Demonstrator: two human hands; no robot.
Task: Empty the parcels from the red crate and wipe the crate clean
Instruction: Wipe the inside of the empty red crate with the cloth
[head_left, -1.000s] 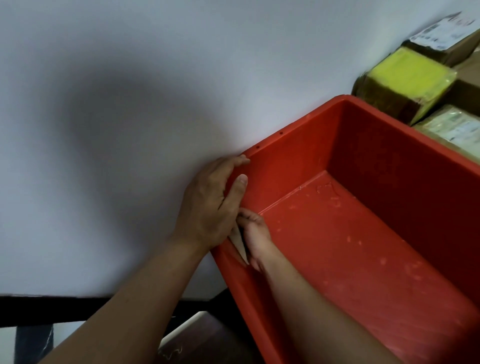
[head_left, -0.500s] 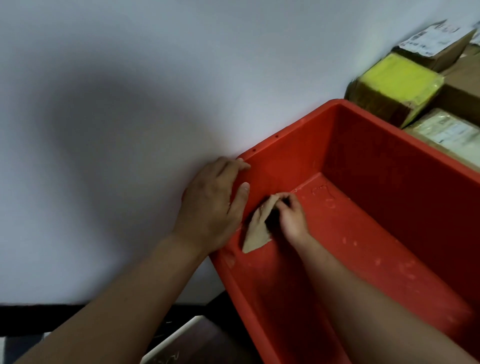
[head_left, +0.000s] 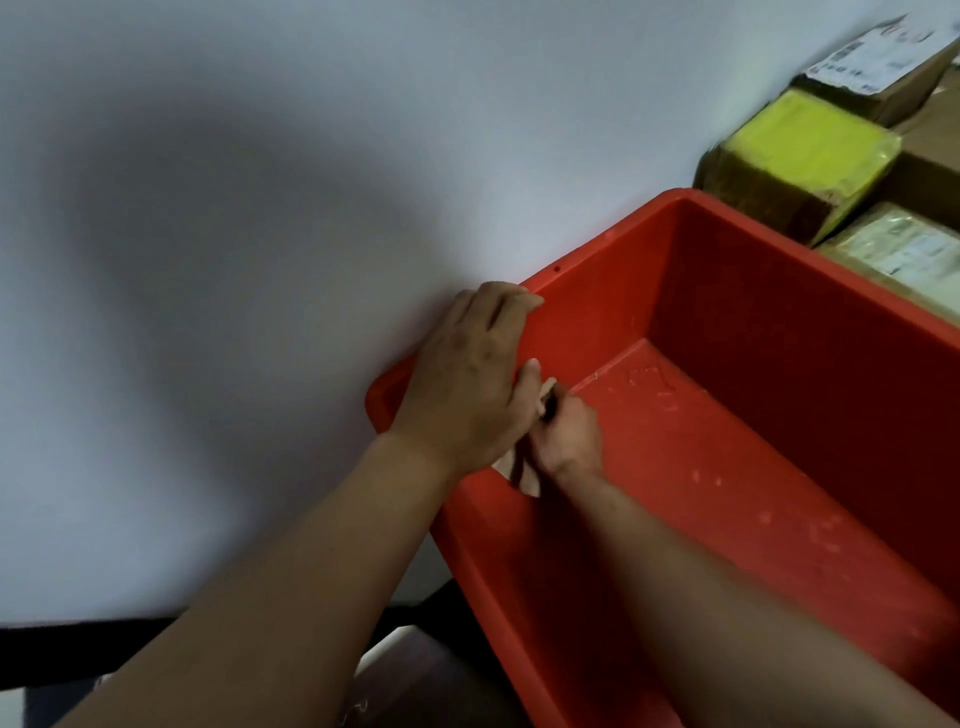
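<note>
The red crate (head_left: 779, 332) stands against a white wall, with no parcels inside; pale smears mark its floor. My left hand (head_left: 467, 384) grips the crate's near-left rim, fingers curled over the edge by the wall. My right hand (head_left: 569, 434) is inside the crate at the left wall, holding a small beige cloth (head_left: 522, 475) pressed against that wall. Most of the cloth is hidden behind my hands.
Parcels lie beyond the crate's far right corner: a yellow-wrapped one (head_left: 800, 161), a brown box with a white label (head_left: 878, 62) and a plastic-wrapped one (head_left: 904, 249). The white wall (head_left: 260, 260) runs along the crate's left side. A dark floor strip shows at the bottom left.
My right hand slid the cloth along the left inner wall, out toward the far end and now back near my left hand. The left hand stayed on the rim.
</note>
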